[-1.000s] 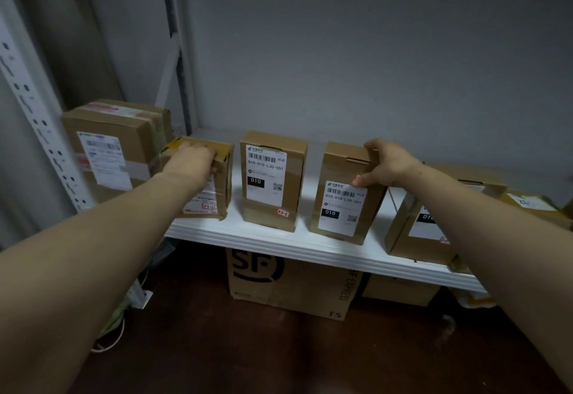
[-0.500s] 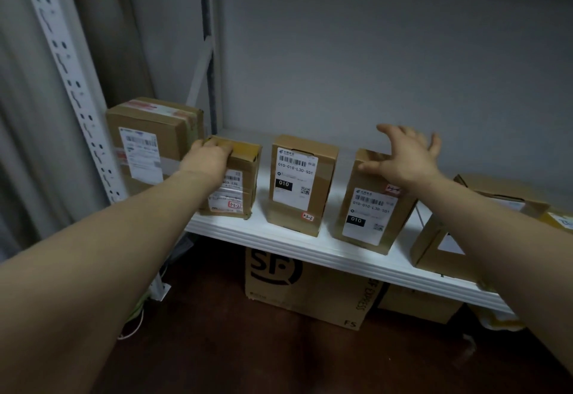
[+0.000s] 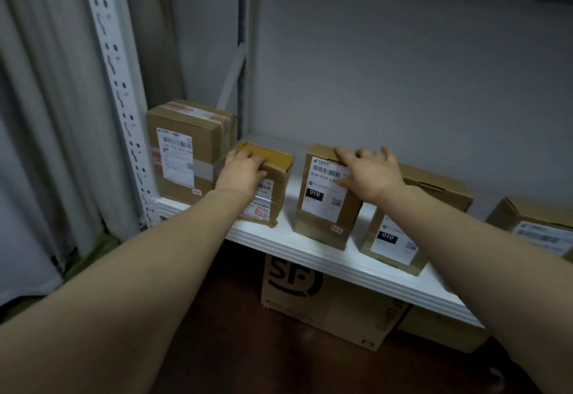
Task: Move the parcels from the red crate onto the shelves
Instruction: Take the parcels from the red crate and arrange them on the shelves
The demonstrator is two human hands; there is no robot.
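Five brown cardboard parcels [image 3: 393, 244] already stand on the white metal shelf [image 3: 310, 254], the left hand [image 3: 243, 170] with fingers curled over the small yellow-taped parcel [image 3: 273, 153], the right hand [image 3: 369, 173] with fingers spread on the tall white-labelled parcel [image 3: 322, 207], seemingly straightening them; the red crate is out of view, so the remainder is unknowable.

My right hand [image 3: 370, 173] has let go of the right-of-centre parcel [image 3: 393, 244], opened out and crossed left. Its spread fingers now lie on the centre parcel [image 3: 322, 207]. The parcels sit further right in frame.
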